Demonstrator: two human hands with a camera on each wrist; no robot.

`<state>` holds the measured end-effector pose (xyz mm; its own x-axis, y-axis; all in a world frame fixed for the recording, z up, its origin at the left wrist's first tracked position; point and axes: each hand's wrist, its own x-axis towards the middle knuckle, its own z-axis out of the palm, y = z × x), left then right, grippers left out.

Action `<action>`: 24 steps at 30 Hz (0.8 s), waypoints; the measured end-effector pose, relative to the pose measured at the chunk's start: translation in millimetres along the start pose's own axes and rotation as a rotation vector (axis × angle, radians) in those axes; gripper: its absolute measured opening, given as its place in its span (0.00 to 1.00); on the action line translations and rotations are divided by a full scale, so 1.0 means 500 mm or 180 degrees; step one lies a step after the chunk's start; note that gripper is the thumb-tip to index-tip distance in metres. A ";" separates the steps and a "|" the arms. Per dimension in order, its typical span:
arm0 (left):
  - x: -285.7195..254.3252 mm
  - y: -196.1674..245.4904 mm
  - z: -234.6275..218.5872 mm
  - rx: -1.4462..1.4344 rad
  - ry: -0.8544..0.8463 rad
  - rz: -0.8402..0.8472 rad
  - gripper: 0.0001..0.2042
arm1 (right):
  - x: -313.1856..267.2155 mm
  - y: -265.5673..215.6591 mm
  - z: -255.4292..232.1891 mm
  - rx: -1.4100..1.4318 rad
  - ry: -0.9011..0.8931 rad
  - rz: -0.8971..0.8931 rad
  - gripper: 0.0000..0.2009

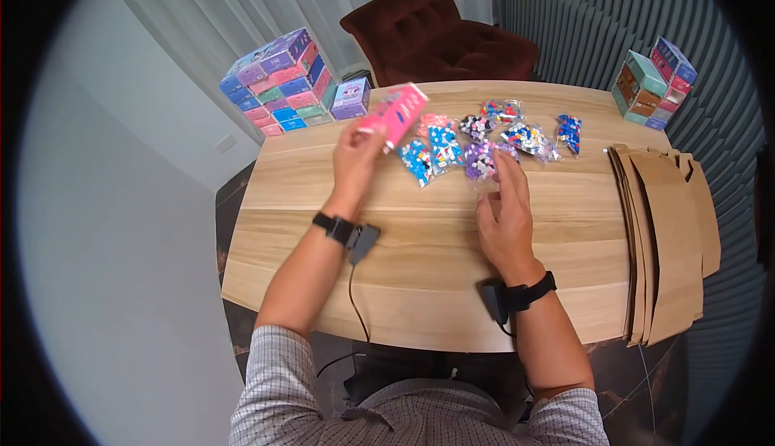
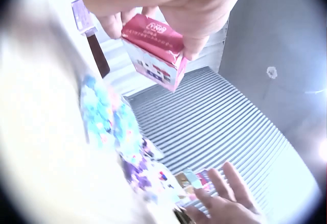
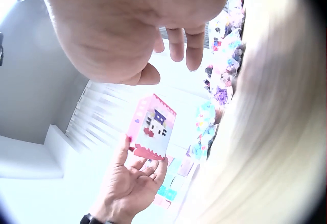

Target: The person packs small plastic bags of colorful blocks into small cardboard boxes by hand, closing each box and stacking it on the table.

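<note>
My left hand (image 1: 358, 159) grips a small pink box (image 1: 395, 115) above the left back part of the table, thumb on one side and fingers on the other. In the right wrist view the pink box (image 3: 154, 127) shows a blocky cartoon figure on its front. My right hand (image 1: 504, 216) holds nothing, its fingers fairly straight and pointing forward. Just beyond those fingertips lies a clear bag of purple pieces (image 1: 482, 161). Bags of blue and white pieces (image 1: 444, 147) lie between the two hands, near the box.
More bags of small coloured pieces (image 1: 529, 139) lie farther back. Stacked small boxes (image 1: 282, 83) stand at the back left, with a purple box (image 1: 351, 99) beside them. Another box stack (image 1: 642, 87) is at the back right. Flattened cardboard (image 1: 666, 236) lies along the right edge.
</note>
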<state>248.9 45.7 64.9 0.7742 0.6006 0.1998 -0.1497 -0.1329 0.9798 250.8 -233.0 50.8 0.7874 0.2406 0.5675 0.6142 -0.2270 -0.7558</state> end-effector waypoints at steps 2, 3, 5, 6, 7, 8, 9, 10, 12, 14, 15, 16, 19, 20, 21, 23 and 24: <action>0.095 -0.041 -0.015 0.0526 0.0550 0.0218 0.40 | -0.001 0.000 0.001 -0.0019 -0.0010 -0.0023 0.32; 0.137 -0.061 -0.022 0.0788 0.0823 0.0322 0.42 | -0.003 0.001 0.001 -0.0054 -0.0028 -0.0036 0.32; 0.208 -0.085 -0.036 0.1400 0.1255 0.0656 0.44 | -0.004 0.000 0.001 -0.0110 -0.0061 -0.0061 0.32; 0.235 -0.098 -0.038 0.1704 0.1463 0.0823 0.45 | -0.003 -0.002 -0.001 -0.0130 -0.0074 -0.0071 0.32; 0.248 -0.096 -0.034 0.1914 0.1554 0.0883 0.44 | -0.002 -0.004 -0.001 -0.0146 -0.0087 -0.0077 0.31; 0.260 -0.096 -0.027 0.2084 0.1672 0.0892 0.43 | -0.002 -0.005 -0.001 -0.0161 -0.0098 -0.0071 0.31; 0.271 -0.097 -0.018 0.2254 0.1788 0.0899 0.42 | -0.003 -0.005 -0.001 -0.0177 -0.0112 -0.0062 0.30; 0.279 -0.099 -0.009 0.2419 0.1900 0.0911 0.42 | -0.003 -0.006 -0.002 -0.0196 -0.0119 -0.0054 0.30; 0.287 -0.104 0.005 0.2527 0.1930 0.0830 0.41 | 0.000 -0.011 -0.004 -0.0171 -0.0153 -0.0026 0.30; 0.295 -0.114 0.013 0.2686 0.1992 0.0781 0.40 | 0.001 -0.010 -0.004 -0.0175 -0.0174 -0.0034 0.29; 0.297 -0.121 0.018 0.2709 0.2033 0.0743 0.40 | 0.000 -0.008 -0.003 -0.0190 -0.0174 -0.0051 0.29; 0.298 -0.126 0.019 0.2737 0.2078 0.0706 0.40 | -0.001 -0.007 -0.002 -0.0199 -0.0175 -0.0068 0.29; 0.304 -0.136 0.018 0.2896 0.2228 0.0597 0.40 | -0.001 -0.008 -0.002 -0.0221 -0.0209 -0.0101 0.28; 0.307 -0.141 0.016 0.2958 0.2282 0.0557 0.40 | 0.000 -0.008 -0.002 -0.0250 -0.0205 -0.0125 0.27; 0.308 -0.145 0.014 0.3018 0.2285 0.0575 0.40 | 0.000 -0.007 -0.002 -0.0278 -0.0208 -0.0153 0.27; 0.308 -0.141 0.017 0.3126 0.2293 0.0615 0.39 | -0.001 -0.006 -0.002 -0.0309 -0.0216 -0.0176 0.27; 0.308 -0.143 0.016 0.3212 0.2352 0.0729 0.39 | -0.001 -0.005 -0.002 -0.0307 -0.0219 -0.0172 0.27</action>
<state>383.9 141.6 25.4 0.2183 0.7361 0.6407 0.5506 -0.6350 0.5419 248.8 -233.6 52.6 0.7496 0.3185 0.5802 0.6604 -0.3009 -0.6880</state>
